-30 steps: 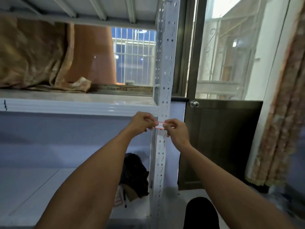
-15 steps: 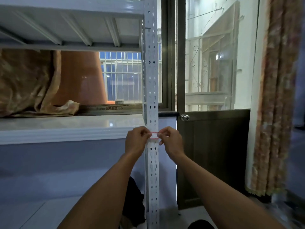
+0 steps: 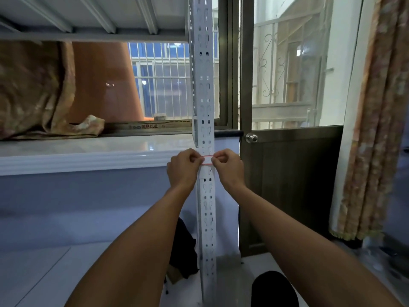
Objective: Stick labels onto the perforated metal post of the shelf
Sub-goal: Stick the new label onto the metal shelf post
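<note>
With the left hand (image 3: 183, 168) and right hand (image 3: 228, 167) each pinching an end of the red-edged label (image 3: 207, 160) against the post (image 3: 204, 103), the person should level it, then press from the middle outward.

Your view tilts upward across these frames: the underside of the upper shelf (image 3: 93, 16) now fills the top left of the frame, where a second ago only a thin strip of it showed. The perforated post (image 3: 204, 89) stands more upright and sits nearer the centre than it did a second ago, when it leaned right of centre. The door knob (image 3: 251, 137) drops from the upper half to mid-frame. Your left hand (image 3: 182, 168) and right hand (image 3: 228, 167) sit lower in the picture than a second ago, and the red-edged label (image 3: 207, 161) between them now lies across the post's front face.
</note>
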